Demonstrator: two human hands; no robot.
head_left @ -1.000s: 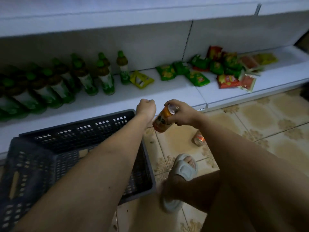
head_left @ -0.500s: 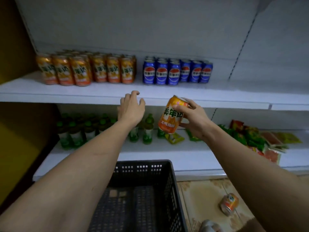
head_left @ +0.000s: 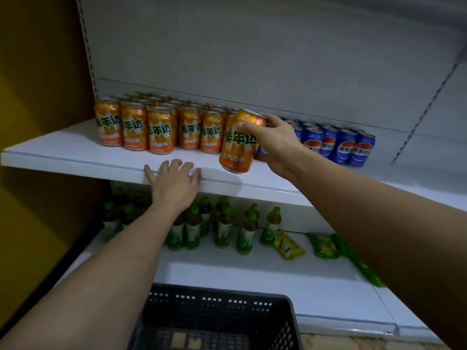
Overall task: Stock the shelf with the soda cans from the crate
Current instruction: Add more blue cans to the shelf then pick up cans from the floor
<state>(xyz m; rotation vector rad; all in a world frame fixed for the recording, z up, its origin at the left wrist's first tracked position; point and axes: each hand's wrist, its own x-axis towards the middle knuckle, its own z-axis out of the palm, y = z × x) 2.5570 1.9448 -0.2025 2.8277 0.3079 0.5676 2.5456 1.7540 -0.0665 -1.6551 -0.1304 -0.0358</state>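
A small shop: white retail shelving [head_left: 75, 155] stocked with rows of soda cans [head_left: 161, 132], bottled drinks [head_left: 222, 228], snack packets [head_left: 288, 245].

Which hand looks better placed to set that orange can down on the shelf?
The right hand: it already grips the orange can just above the shelf. The left hand only rests on the shelf edge.

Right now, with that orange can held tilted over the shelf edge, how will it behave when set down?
The orange can looks rigid in the right hand, undented. Tilted, it may wobble or tip unless landed flat. On its side it would probably roll off the shelf.
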